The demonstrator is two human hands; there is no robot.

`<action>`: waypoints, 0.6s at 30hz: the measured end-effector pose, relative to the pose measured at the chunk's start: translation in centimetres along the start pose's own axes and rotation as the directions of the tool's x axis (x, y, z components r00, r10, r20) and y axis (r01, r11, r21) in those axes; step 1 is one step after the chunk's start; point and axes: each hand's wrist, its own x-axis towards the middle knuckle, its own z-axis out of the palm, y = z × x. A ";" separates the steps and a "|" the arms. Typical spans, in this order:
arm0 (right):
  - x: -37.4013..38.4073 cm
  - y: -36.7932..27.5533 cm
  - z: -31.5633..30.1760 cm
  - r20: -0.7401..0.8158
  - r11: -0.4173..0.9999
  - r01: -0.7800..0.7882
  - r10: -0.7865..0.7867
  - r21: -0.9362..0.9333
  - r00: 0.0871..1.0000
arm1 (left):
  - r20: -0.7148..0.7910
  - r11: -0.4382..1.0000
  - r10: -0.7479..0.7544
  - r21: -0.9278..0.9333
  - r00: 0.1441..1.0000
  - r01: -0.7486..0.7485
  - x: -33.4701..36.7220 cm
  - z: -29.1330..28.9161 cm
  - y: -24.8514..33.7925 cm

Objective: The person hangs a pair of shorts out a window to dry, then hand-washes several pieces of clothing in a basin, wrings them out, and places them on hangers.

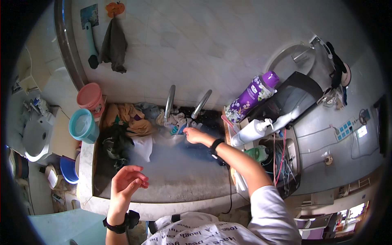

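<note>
A stone sink in front of me holds cloudy water and a heap of wet laundry. My right hand reaches over the sink, its fingers drawn together beside a pale cloth with a blue print. Whether anything is pinched in those fingers is too small to make out. Above the near left part of the sink hangs my left hand, empty, with loosely bent fingers and the thumb apart. Tan clothes, a white cloth and dark clothes lie at the sink's left and back.
Two curved metal taps rise at the back. A pink bucket and a teal bucket stand on the left rim. At right are a purple bottle, a white pump bottle and a green bottle. A dark cord crosses the front rim.
</note>
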 end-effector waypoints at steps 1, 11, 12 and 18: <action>0.9 -1.3 0.5 -0.023 0.997 0.004 -0.002 0.074 1.000 | -0.039 0.999 -0.010 0.031 0.999 0.011 0.0 -0.3 -0.2; 3.9 1.0 4.8 -0.035 0.953 -0.041 0.032 -0.300 0.999 | 0.031 0.972 -0.201 0.127 0.979 0.195 6.0 -0.5 -2.3; 3.5 1.4 5.0 -0.031 0.953 -0.043 0.035 -0.299 0.999 | 0.031 0.972 -0.206 0.126 0.978 0.201 6.8 -0.5 -2.7; -1.4 0.6 0.6 -0.097 0.912 0.309 -0.345 -0.271 0.934 | 0.171 0.911 -0.304 0.339 0.937 0.234 10.3 -1.1 -4.3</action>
